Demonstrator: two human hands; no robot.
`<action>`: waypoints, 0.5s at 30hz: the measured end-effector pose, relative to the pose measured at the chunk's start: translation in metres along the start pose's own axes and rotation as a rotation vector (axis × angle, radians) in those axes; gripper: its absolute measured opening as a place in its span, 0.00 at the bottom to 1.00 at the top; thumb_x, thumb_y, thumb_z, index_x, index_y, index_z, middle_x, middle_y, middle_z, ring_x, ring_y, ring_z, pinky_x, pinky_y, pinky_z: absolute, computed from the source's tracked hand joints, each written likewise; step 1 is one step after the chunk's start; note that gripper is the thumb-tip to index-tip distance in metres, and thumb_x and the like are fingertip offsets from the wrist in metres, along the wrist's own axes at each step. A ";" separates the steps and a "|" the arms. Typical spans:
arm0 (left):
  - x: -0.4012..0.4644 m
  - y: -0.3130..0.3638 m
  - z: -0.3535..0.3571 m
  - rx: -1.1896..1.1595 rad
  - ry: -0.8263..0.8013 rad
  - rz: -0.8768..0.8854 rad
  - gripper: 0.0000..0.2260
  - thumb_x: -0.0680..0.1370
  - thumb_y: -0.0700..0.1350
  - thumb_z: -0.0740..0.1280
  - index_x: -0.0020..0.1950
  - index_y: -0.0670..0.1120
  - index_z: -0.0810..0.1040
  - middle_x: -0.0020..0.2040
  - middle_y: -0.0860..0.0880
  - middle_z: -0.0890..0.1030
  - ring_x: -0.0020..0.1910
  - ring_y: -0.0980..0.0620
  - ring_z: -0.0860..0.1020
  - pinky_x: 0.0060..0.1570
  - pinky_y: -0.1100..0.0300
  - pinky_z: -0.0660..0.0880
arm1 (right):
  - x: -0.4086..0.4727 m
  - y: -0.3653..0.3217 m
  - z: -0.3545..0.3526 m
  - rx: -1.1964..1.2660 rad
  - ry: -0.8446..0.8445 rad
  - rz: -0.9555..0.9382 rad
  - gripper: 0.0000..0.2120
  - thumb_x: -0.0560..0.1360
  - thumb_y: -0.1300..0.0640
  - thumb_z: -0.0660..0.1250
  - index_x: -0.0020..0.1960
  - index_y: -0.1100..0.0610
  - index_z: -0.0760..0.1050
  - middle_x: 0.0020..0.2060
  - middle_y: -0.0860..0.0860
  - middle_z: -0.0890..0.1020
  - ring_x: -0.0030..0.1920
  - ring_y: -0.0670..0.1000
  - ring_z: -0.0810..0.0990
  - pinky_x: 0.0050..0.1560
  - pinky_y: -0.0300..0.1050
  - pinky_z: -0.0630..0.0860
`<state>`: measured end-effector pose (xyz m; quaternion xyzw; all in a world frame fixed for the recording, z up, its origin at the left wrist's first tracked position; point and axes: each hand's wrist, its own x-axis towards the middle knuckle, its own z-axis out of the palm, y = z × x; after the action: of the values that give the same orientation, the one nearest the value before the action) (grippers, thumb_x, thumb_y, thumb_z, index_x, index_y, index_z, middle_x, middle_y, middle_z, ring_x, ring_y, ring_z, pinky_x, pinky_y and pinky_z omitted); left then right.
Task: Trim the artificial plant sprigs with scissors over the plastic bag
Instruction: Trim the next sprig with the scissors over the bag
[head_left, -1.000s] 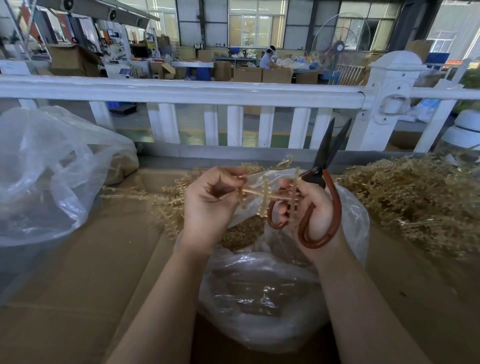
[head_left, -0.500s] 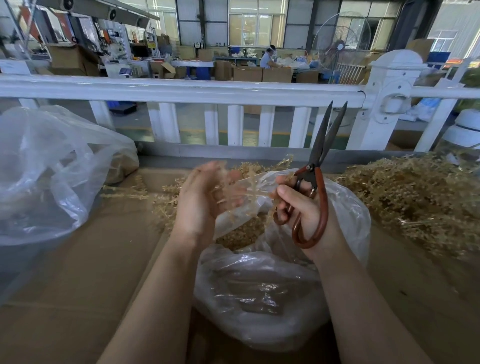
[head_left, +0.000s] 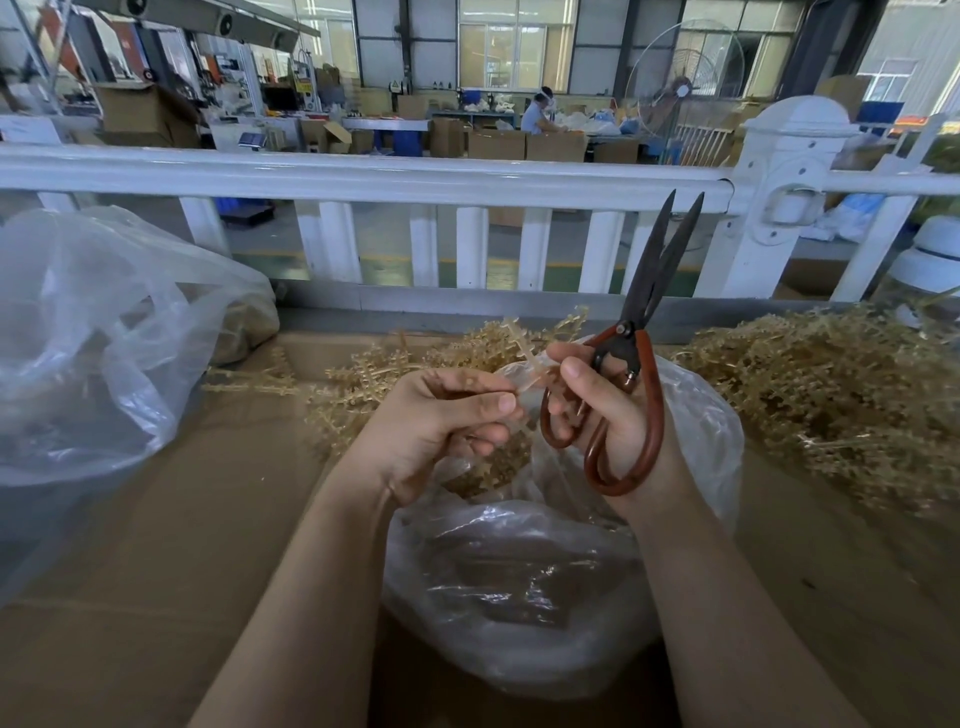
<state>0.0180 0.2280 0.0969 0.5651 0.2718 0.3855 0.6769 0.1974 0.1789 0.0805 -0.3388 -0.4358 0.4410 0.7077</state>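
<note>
My left hand (head_left: 441, 421), spread wide half a second ago, now curls and pinches a pale sprig (head_left: 530, 364) above the plastic bag (head_left: 519, 571). My right hand (head_left: 613, 415) lets go of that sprig, gripping only the scissors (head_left: 636, 332), their blades now more upright.

- From my remote seat I can read no text, brand or number anywhere in this view.
- The signs and posters (head_left: 298, 78) on the far workshop wall are too small and blurred — no letters come through.
- The cardboard boxes (head_left: 524, 145) behind the railing show no legible print.
</note>
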 end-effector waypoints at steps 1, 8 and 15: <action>0.000 0.000 0.000 -0.016 -0.004 0.011 0.10 0.63 0.44 0.78 0.43 0.45 0.87 0.39 0.43 0.85 0.32 0.54 0.81 0.32 0.64 0.77 | 0.000 0.000 0.000 0.009 -0.007 0.005 0.09 0.73 0.59 0.71 0.52 0.59 0.83 0.41 0.56 0.81 0.35 0.49 0.78 0.30 0.40 0.73; -0.001 0.003 0.000 -0.053 0.018 0.011 0.10 0.63 0.43 0.78 0.43 0.44 0.87 0.36 0.45 0.85 0.31 0.54 0.82 0.31 0.65 0.77 | 0.000 0.001 -0.001 -0.040 -0.037 0.003 0.10 0.72 0.61 0.71 0.53 0.60 0.81 0.41 0.57 0.84 0.35 0.48 0.78 0.31 0.40 0.73; -0.001 0.004 -0.004 -0.180 -0.009 0.002 0.14 0.74 0.50 0.70 0.52 0.42 0.85 0.44 0.41 0.86 0.35 0.52 0.83 0.33 0.63 0.79 | 0.000 0.001 -0.001 -0.006 -0.015 0.010 0.09 0.72 0.62 0.71 0.52 0.60 0.80 0.39 0.55 0.84 0.33 0.47 0.78 0.32 0.39 0.73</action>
<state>0.0137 0.2297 0.0994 0.5039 0.2322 0.4066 0.7258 0.1985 0.1787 0.0794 -0.3399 -0.4408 0.4459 0.7010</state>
